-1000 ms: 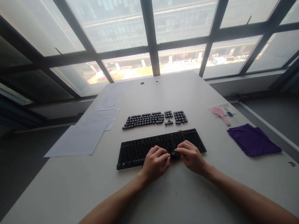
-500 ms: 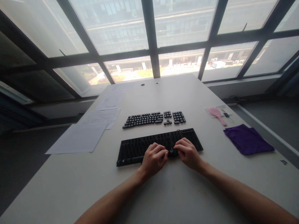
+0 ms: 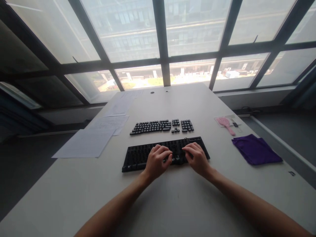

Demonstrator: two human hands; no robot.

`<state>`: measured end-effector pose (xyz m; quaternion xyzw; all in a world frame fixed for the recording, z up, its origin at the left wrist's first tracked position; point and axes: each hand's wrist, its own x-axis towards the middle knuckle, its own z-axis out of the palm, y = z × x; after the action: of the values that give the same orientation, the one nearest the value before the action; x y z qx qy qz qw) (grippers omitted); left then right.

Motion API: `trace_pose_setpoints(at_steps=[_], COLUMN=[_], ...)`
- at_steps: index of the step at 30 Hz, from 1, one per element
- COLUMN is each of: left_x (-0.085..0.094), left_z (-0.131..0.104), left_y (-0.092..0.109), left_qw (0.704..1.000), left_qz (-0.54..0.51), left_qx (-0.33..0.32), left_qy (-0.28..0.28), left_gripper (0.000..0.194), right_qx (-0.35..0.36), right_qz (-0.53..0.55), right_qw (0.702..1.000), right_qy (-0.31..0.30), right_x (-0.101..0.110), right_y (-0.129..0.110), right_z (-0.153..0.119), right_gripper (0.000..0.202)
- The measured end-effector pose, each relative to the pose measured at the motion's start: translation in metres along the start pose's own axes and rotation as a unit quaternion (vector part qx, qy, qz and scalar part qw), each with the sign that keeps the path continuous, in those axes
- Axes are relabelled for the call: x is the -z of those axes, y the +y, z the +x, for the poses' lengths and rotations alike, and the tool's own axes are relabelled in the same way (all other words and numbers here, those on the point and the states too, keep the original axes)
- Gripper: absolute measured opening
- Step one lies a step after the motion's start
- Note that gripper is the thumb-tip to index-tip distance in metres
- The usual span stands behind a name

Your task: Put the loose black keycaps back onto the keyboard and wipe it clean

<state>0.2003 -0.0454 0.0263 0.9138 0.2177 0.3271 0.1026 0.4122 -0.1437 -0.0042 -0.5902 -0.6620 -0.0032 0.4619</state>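
Observation:
A black keyboard base (image 3: 140, 154) without its keycaps lies slightly tilted on the white table. My left hand (image 3: 158, 159) rests over its lower middle, fingers curled and pressed together; whatever they pinch is too small to name. To the right, my right hand (image 3: 197, 157) is over the base too, thumb and fingers drawn together, their tips near a small dark part between the hands. Behind the base, loose black keycaps (image 3: 151, 126) are laid out in keyboard order, with a number block (image 3: 187, 125) at their right end.
White paper sheets (image 3: 82, 143) run along the left side of the table (image 3: 158, 204). A folded purple cloth (image 3: 255, 149) lies at the right. Behind it are a pink brush-like object (image 3: 225, 124) and a small black item (image 3: 235, 124). Windows stand beyond the far edge.
The camera view has shifted a little. My left hand has moved slightly left along the base, and the gap between my hands has widened.

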Motion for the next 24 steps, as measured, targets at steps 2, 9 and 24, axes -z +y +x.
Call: trace_pose_setpoints(at_steps=[2,9,24], left_x=[0.006,-0.015,-0.063], left_z=[0.014,0.089,0.127], left_y=[-0.007,-0.06,-0.097], left_qw=[1.0,0.995,0.978], left_qz=[-0.005,0.046,0.077], left_qx=[0.031,0.073,0.079], left_qy=[0.002,-0.047,-0.175], left_gripper=[0.012,0.01,0.01], right_qx=[-0.009,0.009,0.05], right_qz=[-0.013,-0.137,-0.244], right_qw=[1.0,0.988,0.939], right_qy=[0.001,-0.078,-0.238], right_x=[0.003,-0.013,-0.049], right_y=[0.002,0.046,0.079], right_z=[0.012,0.092,0.133], right_gripper=[0.022,0.014,0.015])
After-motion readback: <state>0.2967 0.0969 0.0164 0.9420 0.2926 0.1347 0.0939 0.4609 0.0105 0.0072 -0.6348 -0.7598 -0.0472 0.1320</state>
